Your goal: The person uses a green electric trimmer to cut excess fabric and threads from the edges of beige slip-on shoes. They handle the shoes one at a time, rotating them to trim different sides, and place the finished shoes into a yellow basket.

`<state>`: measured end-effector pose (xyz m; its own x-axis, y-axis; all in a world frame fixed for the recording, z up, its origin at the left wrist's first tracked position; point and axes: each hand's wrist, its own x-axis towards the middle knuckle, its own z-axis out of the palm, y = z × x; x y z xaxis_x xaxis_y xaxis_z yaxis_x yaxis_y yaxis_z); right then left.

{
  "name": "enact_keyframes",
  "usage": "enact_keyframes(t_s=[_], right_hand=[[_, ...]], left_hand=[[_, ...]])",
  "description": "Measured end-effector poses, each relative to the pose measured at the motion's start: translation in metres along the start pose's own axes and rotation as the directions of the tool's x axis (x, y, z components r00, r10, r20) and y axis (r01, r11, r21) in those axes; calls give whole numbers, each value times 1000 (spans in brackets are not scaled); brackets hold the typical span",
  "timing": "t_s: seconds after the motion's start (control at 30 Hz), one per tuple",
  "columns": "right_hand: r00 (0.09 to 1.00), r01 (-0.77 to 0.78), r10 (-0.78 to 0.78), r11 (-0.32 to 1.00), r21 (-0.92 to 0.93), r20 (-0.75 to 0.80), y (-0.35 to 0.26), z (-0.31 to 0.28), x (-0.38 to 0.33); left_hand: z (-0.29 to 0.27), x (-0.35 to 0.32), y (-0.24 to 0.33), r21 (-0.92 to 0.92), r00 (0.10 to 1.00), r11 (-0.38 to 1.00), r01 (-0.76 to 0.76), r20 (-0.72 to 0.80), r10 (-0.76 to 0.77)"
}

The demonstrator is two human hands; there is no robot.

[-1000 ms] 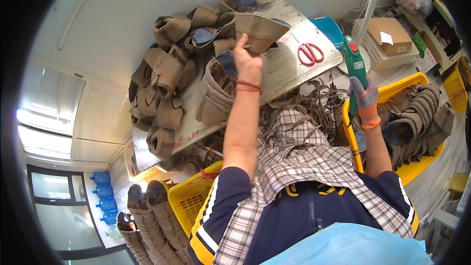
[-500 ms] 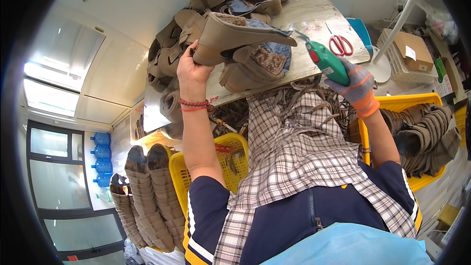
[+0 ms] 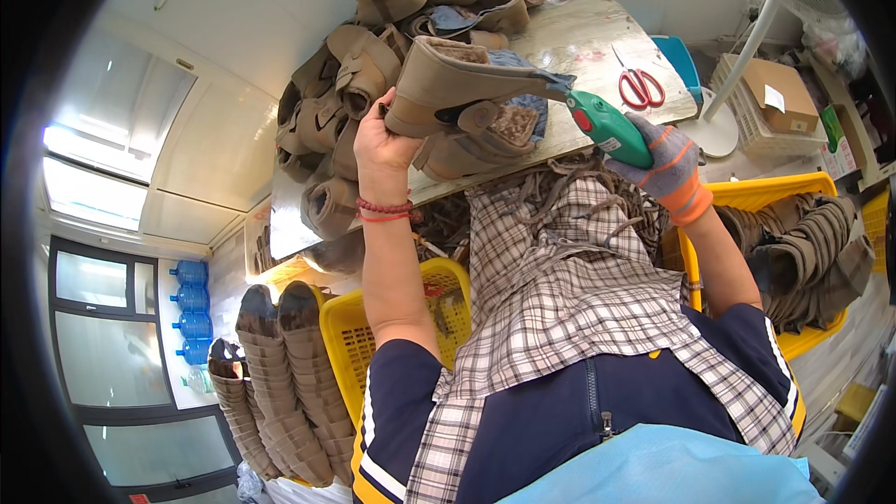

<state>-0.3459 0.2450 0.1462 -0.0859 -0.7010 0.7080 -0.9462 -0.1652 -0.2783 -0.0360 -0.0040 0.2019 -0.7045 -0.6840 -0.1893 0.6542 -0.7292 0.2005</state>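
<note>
Left hand: the left hand is wrapped around one end of a brown boot – fingers closed tight on it, likely so it does not wobble.
Right hand: the right hand wears a grey and orange glove and is closed around a green tool.
Boot: it is lifted up off the desk, just above the boots lying there, with the hand under its left end.
Which way it points: the boot lies on its side, long way from left to right, and its far end points at the green tool.
Tool: its thin tip touches the right end of the boot, or sits just beside it – too small to tell which.
Why held so: I think the boot is lifted and turned so the tool can reach its edge.
Near the boot: a pile of brown boots sits on the desk just left of and behind it.
Scissors: red scissors lie on the desk to the right of the boot.
Baskets: yellow baskets stand below the boot, by the person's knees.
</note>
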Motion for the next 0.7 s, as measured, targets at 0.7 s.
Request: enact_keyframes(t_s=[0.7], right_hand=[[999, -28, 17, 977, 212, 52, -11, -8, 14]], left_hand=[[20, 6, -66, 118, 973, 987, -107, 214, 80]])
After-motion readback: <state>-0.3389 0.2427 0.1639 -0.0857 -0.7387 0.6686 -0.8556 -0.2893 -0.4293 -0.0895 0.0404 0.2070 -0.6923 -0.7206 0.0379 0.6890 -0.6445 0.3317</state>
